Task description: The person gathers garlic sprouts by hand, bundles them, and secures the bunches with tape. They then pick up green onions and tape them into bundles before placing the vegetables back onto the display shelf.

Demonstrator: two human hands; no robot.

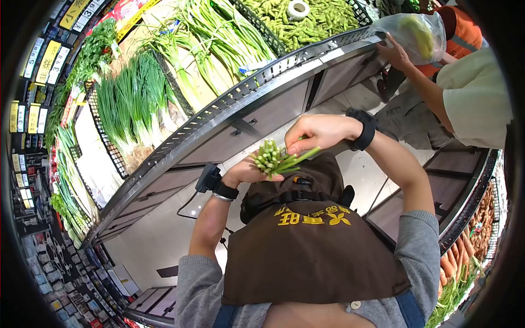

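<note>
My left hand (245, 173) is closed around the base of a bunch of thin green stalks (268, 158), whose pale cut ends point up towards me. Above the bunch, my right hand (317, 134) has thumb and forefinger pinched at its right side, on a green stalk (304, 157) that sticks out to the right. Part of that pinch is hidden by the fingers. Both hands are in front of my brown apron (306, 251). Black bands circle both wrists.
Ahead curves a vegetable stand with a black basket rim (235, 90), holding scallions (136, 93), long green stalks (224, 44) and green pods (306, 27). At right another person's hand (395, 53) holds a plastic bag (418, 38). Carrots (455, 259) lie in a lower-right stand.
</note>
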